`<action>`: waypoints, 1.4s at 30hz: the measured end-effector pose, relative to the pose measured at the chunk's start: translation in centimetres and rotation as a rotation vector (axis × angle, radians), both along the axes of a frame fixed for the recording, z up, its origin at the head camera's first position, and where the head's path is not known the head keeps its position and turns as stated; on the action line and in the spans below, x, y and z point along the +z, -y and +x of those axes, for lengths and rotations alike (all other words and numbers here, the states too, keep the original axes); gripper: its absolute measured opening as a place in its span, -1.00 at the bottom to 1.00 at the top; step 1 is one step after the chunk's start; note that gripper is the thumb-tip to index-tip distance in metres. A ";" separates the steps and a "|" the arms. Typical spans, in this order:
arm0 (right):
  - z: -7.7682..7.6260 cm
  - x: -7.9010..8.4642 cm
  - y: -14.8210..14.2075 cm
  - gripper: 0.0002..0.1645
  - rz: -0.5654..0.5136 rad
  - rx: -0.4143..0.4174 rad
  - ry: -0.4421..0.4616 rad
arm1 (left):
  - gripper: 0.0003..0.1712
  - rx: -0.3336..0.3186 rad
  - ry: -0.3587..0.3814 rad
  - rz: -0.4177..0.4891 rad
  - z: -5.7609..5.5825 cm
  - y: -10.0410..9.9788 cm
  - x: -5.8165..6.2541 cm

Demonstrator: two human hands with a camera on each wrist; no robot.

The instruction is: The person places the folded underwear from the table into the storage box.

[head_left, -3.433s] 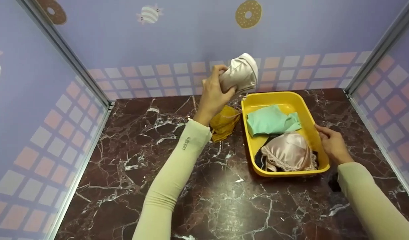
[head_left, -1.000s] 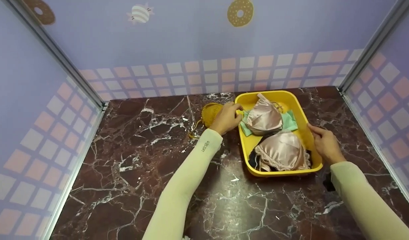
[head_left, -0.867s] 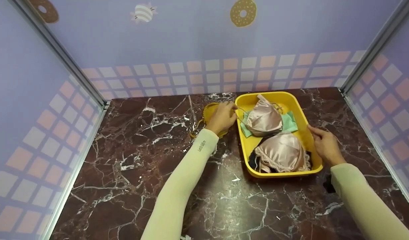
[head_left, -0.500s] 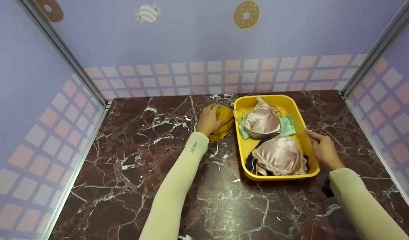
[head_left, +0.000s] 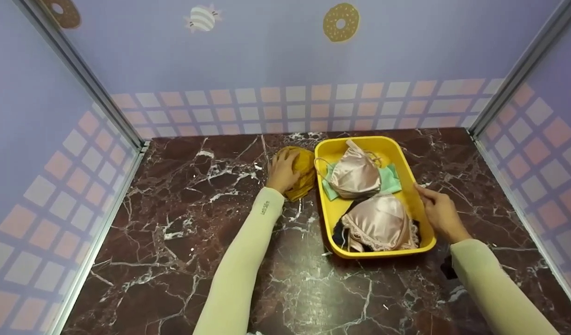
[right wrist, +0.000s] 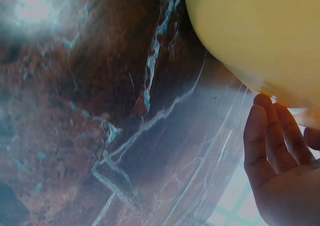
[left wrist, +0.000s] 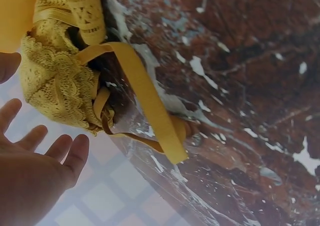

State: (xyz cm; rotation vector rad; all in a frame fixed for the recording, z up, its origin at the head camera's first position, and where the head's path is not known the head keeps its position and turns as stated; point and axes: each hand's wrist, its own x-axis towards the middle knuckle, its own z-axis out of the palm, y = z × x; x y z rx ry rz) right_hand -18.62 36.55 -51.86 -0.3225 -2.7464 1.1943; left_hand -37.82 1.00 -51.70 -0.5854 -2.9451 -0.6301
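My left hand (head_left: 283, 172) lies over a mustard-yellow lace bra (head_left: 304, 170) on the marble-patterned surface. In the left wrist view its fingers (left wrist: 31, 137) are spread beside the lace cup, with a loose yellow strap (left wrist: 145, 96) trailing out. My right hand (head_left: 441, 209) holds the right rim of a yellow plastic tray (head_left: 327, 218); the right wrist view shows its fingers (right wrist: 257, 136) against the outer wall. Inside the tray, a folded pink satin bra (head_left: 357, 172) lies on a mint-green cloth (head_left: 390, 179). In front is another pink satin bra with lace trim (head_left: 381, 221).
Something black (head_left: 337, 232) shows under the front bra. A thin strap loops over the tray's left rim towards the yellow bra. Printed purple walls (head_left: 248, 56) enclose the back and both sides of the dark marble surface (head_left: 183, 260).
My left hand has put the pink satin bra onto the mint-green cloth, let go, and moved left to the yellow bra. The tray has shifted left; my right hand has stayed at its rim.
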 end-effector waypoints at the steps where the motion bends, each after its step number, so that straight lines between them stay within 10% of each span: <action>1: 0.0 0.0 0.1 -0.56 -0.001 -0.002 -0.004 | -0.37 -0.004 0.003 -0.003 -0.1 0.0 -0.1; 19: 0.2 0.2 1.3 -0.58 -0.073 0.032 -0.026 | -0.46 0.126 0.105 0.038 -0.4 0.4 -1.3; 29: 0.3 0.2 1.3 -0.58 -0.117 0.036 -0.029 | -0.46 0.073 0.004 0.015 -0.1 2.4 -0.5; 42: 0.4 0.3 1.4 -0.55 -0.176 0.035 0.014 | -0.45 -0.007 -0.218 0.187 -0.4 4.0 5.5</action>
